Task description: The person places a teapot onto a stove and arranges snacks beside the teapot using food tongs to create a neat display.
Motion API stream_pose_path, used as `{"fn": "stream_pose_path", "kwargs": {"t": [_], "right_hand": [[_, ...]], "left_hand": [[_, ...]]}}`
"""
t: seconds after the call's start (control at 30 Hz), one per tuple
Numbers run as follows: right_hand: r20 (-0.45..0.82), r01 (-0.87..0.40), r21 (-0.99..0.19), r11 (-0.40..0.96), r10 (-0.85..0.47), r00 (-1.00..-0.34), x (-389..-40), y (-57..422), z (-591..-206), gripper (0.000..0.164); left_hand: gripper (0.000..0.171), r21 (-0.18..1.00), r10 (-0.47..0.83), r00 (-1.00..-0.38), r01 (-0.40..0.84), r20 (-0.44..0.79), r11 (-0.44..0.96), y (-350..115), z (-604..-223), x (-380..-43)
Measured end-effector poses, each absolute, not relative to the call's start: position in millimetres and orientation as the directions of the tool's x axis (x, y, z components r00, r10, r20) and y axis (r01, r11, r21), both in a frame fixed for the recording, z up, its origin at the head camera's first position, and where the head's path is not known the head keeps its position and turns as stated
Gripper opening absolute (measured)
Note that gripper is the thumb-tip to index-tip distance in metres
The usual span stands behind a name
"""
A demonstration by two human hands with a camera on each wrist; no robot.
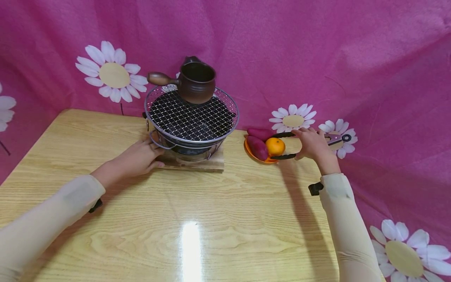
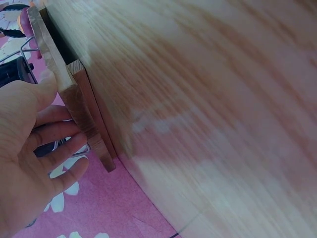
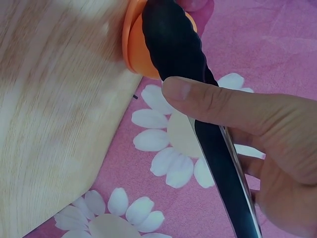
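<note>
Pink cloth backs worktop. Right of grill: right hand, grip wrapped round tongs, jaws spread apparently to span mandarin in bowl. Left hand, fingers relaxed, touches board beneath grill, perhaps steadying it.

Far backdrop: magenta, printed with white-petalled, yellow-centred daisies. Tabletop: yellow-brown wood grain. Left pot: dark brown. Mesh: silver-grey grid. Right tongs: black and silver. Round fruit, bowl: orange. Tubers: purple-red.
</note>
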State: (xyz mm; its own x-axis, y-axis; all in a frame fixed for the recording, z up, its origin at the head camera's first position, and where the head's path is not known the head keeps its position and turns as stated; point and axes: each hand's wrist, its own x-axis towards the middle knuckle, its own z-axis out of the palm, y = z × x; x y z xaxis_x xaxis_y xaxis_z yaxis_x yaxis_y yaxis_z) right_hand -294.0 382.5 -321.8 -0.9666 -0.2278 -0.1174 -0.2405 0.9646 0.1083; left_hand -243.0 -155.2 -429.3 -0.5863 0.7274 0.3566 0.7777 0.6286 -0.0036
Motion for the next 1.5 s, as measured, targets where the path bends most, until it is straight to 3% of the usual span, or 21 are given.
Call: {"fn": "stream_pose_path", "kwargs": {"t": [0.17, 0.5, 1.5], "right_hand": [[-0.107, -0.250, 0.107, 0.962, -0.239, -0.965, -293, 383, -321, 0.092], [-0.102, -0.252, 0.112, 0.961, -0.241, -0.965, -293, 383, -322, 0.091], [-0.075, -0.258, 0.118, 0.959, -0.250, -0.965, -292, 384, -326, 0.087]], "left_hand": [[0.033, -0.016, 0.735, -0.553, 0.795, 0.393, 0.607, -157, -435, -248], [0.029, -0.009, 0.717, -0.626, 0.751, 0.306, 0.660, -153, -423, -241], [0.036, -0.012, 0.715, -0.632, 0.747, 0.299, 0.665, -152, -423, -237]]}}
